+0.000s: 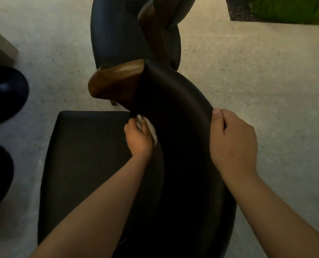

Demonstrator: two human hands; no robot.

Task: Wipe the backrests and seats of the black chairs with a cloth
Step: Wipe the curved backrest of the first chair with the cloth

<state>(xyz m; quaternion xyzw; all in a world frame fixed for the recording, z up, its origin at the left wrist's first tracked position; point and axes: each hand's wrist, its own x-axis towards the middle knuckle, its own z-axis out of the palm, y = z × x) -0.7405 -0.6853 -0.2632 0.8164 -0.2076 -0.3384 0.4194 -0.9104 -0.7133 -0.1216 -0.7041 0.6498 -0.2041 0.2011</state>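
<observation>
A black chair stands right below me, its curved backrest (181, 116) arching from the upper middle down to the lower right. Its flat seat (84, 155) lies to the left. My left hand (139, 138) presses a small white cloth (151, 128) against the inner face of the backrest, low down near the seat. My right hand (233, 144) grips the backrest's top edge, thumb on the inner side and fingers curled over the outer side. A wooden armrest (117, 81) joins the backrest at its far end.
A second black chair (121, 30) with a wooden frame stands just beyond, touching the near one. Dark round objects (4, 94) sit at the left edge. A green patch (281, 8) lies at the top right. Pale speckled floor (266, 81) surrounds the chairs.
</observation>
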